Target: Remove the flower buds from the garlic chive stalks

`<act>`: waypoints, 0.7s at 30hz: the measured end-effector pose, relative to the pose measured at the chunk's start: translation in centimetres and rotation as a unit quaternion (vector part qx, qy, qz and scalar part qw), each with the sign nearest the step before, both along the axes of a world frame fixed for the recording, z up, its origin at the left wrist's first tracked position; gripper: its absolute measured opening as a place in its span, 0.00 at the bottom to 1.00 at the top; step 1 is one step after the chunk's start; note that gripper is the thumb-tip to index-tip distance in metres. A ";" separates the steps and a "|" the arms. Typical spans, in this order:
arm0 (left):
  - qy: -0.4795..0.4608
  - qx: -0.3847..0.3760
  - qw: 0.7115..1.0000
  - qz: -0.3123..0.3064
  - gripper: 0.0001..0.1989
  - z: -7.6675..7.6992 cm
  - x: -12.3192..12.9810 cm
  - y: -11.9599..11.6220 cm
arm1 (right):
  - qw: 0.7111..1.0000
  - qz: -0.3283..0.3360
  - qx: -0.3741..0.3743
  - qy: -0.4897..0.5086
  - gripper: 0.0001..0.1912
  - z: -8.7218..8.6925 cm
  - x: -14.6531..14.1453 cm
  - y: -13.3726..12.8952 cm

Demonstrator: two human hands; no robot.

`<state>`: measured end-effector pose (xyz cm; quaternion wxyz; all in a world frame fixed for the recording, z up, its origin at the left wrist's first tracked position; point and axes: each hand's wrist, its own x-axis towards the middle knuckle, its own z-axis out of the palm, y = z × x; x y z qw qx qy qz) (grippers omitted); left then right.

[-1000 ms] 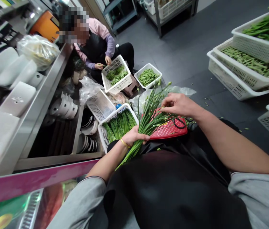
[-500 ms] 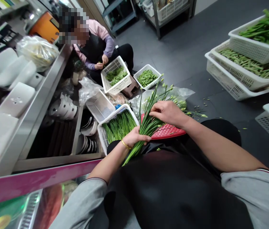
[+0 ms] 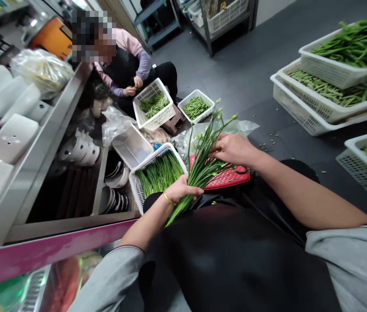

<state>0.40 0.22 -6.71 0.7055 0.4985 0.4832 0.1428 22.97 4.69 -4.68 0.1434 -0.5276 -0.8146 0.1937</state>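
A bunch of flowering chives [image 3: 199, 167], long green stems with pale buds at the upper ends, slants up and away from my lap. My left hand [image 3: 183, 189] is wrapped round its lower part, thumb across the stems. Higher up, my right hand [image 3: 234, 149] has its fingers bent together at the right side of the bunch, on some stems; the fingertips are partly hidden. Beneath the bunch lies a red quilted-pattern surface [image 3: 227, 177] with a dark loop on it, perhaps a scissor handle. Left of my left hand stands a white basket [image 3: 133, 186] of cut green stems.
A co-worker [image 3: 121, 60] sits ahead, hands at a basket of green beans [image 3: 157, 122]. A smaller basket [image 3: 211, 108] of beans stands beside it. Stacked baskets [image 3: 323, 123] of green vegetables are at right. A metal shelf [image 3: 40, 164] with dishes runs along the left.
My right hand has shifted slightly rightward relative to the bunch. Stems that stuck out past my right wrist no longer show there. My left hand keeps its hold; the view has turned slightly.
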 end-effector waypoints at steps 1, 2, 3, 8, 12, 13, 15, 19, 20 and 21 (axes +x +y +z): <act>0.002 0.001 1.000 -0.004 0.18 -0.1 -0.1 -0.1 | 1.000 0.014 -0.012 0.000 0.10 0.0 -0.1 0.2; 0.003 0.002 1.000 -0.006 0.18 -0.2 -0.1 -0.1 | 0.999 0.023 -0.022 0.000 0.10 0.1 -0.2 0.4; 0.005 0.002 1.000 -0.009 0.19 -0.3 -0.2 -0.1 | 0.999 0.028 -0.031 -0.002 0.10 0.1 -0.2 0.6; 0.023 0.012 1.000 -0.011 0.19 -0.5 -0.6 0.2 | 0.995 0.069 -0.068 -0.010 0.10 -0.2 -0.9 0.4; 0.047 0.044 0.997 0.042 0.20 -0.5 -0.9 1.0 | 0.997 0.032 -0.035 0.053 0.11 -1.2 -0.8 0.4; 0.053 0.042 0.996 0.055 0.20 -0.4 -1.0 1.2 | 0.998 0.021 -0.020 0.058 0.11 -1.5 -0.6 0.4; 0.057 0.028 0.996 0.063 0.20 -0.4 -1.1 1.4 | 0.998 0.028 0.010 0.048 0.11 -2.0 -0.2 0.3; 0.039 0.002 0.999 0.031 0.18 -0.2 -0.9 1.4 | 0.993 0.045 0.028 0.108 0.12 -3.1 0.3 0.1; 0.031 -0.006 0.999 0.019 0.18 -0.1 -0.8 1.4 | 0.989 0.030 0.020 0.143 0.12 -3.4 0.4 0.2; 0.024 -0.015 1.000 0.008 0.18 -0.1 -0.8 1.3 | 0.983 0.012 0.010 0.180 0.11 -3.7 0.6 0.4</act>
